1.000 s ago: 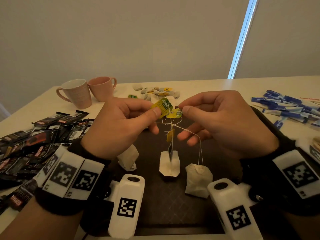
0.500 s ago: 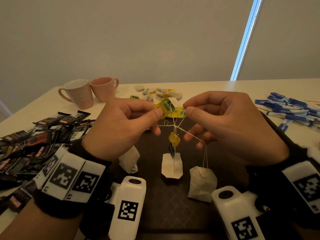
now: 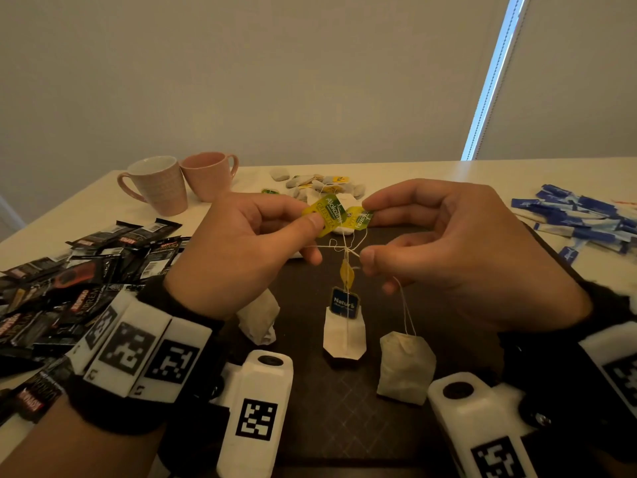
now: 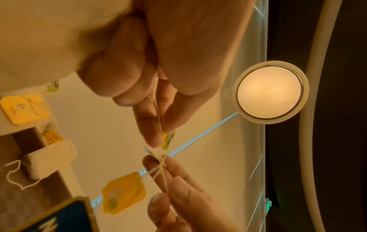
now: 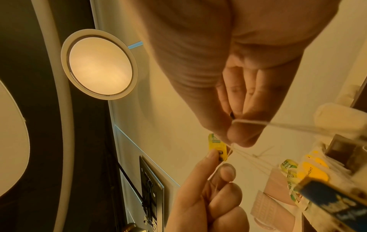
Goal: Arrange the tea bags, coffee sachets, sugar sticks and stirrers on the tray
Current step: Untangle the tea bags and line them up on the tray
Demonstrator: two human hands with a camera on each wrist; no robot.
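My left hand [image 3: 319,217] pinches a yellow-green tea tag [image 3: 325,210] above the dark tray [image 3: 310,408]. My right hand [image 3: 370,215] pinches a second yellow-green tag [image 3: 360,218], and a lower finger touches the tangled strings [image 3: 344,248]. From that knot hang a small yellow tag [image 3: 346,274] and a blue tag [image 3: 344,301]. Three tea bags dangle just over the tray: one under my left hand [image 3: 258,317], one in the middle [image 3: 344,339], one on the right [image 3: 406,367]. The left wrist view shows the knot [image 4: 161,160] between both hands' fingertips.
Black coffee sachets [image 3: 86,270] are heaped on the table to the left of the tray. Blue sugar sticks [image 3: 586,215] lie at the right. Two pink mugs [image 3: 162,184] and a pile of loose tea bags [image 3: 317,184] sit at the back.
Both hands keep pinching their tags. My right hand's lower fingers have come in closer to the knot, and the hanging blue tag has turned to face me.
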